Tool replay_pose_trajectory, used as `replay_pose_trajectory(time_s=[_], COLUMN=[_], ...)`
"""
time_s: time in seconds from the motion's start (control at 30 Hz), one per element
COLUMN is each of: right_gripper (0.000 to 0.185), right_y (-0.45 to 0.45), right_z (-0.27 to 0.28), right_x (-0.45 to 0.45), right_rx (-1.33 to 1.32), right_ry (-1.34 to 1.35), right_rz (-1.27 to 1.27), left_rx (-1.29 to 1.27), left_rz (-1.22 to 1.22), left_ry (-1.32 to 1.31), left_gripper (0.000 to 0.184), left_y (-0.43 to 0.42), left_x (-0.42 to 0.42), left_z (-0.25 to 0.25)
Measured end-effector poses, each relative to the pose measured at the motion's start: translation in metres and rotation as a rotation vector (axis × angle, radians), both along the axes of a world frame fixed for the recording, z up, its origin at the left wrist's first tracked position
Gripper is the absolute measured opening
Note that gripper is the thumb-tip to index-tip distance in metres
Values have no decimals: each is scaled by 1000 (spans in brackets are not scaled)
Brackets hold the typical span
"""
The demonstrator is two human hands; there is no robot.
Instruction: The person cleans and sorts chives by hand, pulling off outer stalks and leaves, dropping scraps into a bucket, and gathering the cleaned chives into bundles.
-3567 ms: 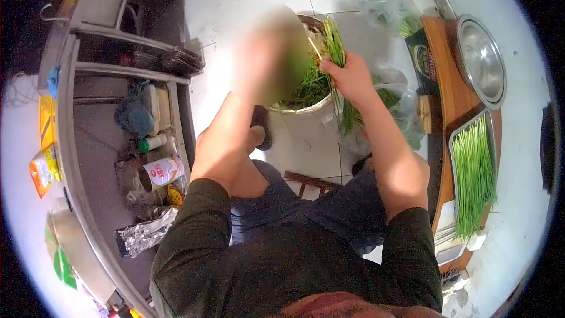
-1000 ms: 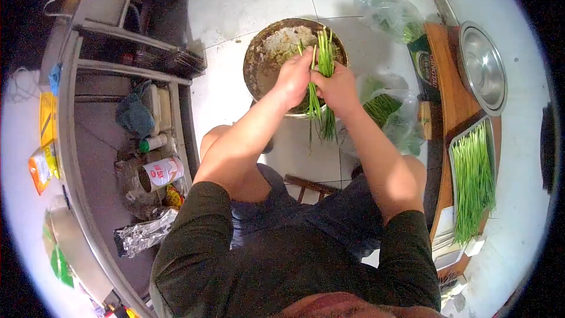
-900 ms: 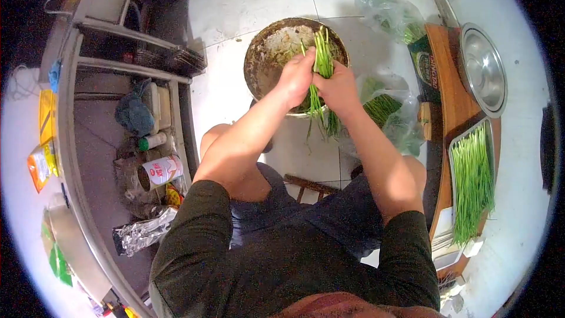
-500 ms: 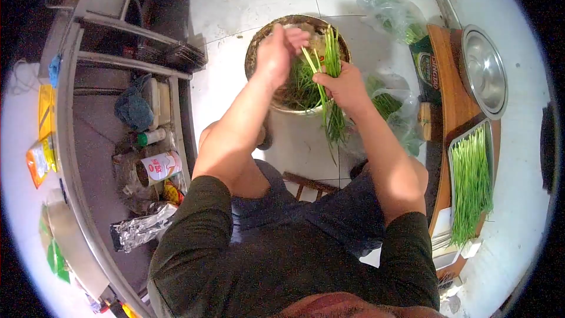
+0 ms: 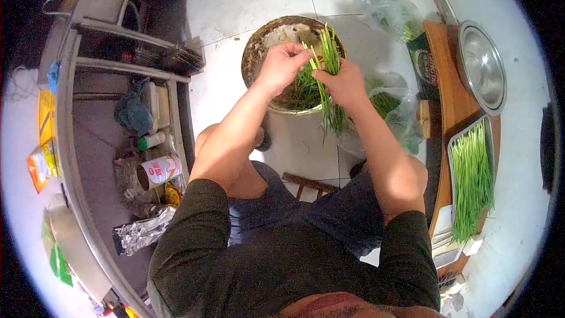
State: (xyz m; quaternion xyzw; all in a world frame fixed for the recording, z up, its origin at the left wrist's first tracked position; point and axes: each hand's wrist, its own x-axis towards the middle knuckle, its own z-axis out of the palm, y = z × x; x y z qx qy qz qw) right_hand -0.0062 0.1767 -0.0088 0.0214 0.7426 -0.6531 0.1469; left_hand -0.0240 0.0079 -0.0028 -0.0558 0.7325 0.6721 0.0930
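Note:
My right hand (image 5: 343, 85) is closed around a bunch of green garlic chives (image 5: 334, 112), held upright over the near right side of a bucket. The pale stalk ends stick up past my thumb, and the leaves hang below. My left hand (image 5: 281, 69) is beside them with thumb and forefinger pinched at the pale ends of a few stalks. Under both hands stands the round bucket (image 5: 250, 53), its inner wall stained brown. Tangled green trimmings (image 5: 303, 93) lie inside it.
A tray of lined-up chives (image 5: 472, 179) and a steel bowl (image 5: 484, 68) rest at right. Plastic bags with greens (image 5: 388, 9) lie on the floor. On the left, a metal shelf (image 5: 97, 153) holds a tin (image 5: 159, 171) and crumpled foil (image 5: 144, 231). A low wooden stool (image 5: 309, 185) is beneath me.
My left hand has come down from above the bucket, where its fingers were spread and blurred, to the stalk ends with its fingers pinched. My right hand keeps the bunch nearly in place.

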Motion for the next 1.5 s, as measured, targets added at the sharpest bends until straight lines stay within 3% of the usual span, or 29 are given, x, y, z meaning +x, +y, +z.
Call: replay_pose_trajectory(time_s=[0.27,0.37,0.47,0.7,0.83,1.0,1.33,1.5], right_gripper=[27,24,20,19,21,23,24,23], right_y=[2,4,-2,-1,0,2,3,7], right_z=[-8,-4,-1,-20,-5,-16,-5,2], right_x=[-2,-1,1,-6,-4,-6,-6,-7], right_rx=[-20,-19,-70,-30,-40,72,1,111], right_ry=[-37,-53,19,66,26,111,160,100], right_rz=[-4,-1,-42,-30,-13,4,-21,21], left_rx=[83,89,115,125,111,-109,188,113], left_rz=[176,290,235,-1,-8,-3,62,128], left_ry=[-2,91,96,217,162,317,131,165], left_gripper=[19,30,34,21,22,28,24,23], left_y=[-2,-9,-10,-3,-10,-17,-3,-1], left_x=[-8,-13,-7,9,4,-4,4,0], left_z=[-4,3,-4,3,-1,-21,-2,-16])
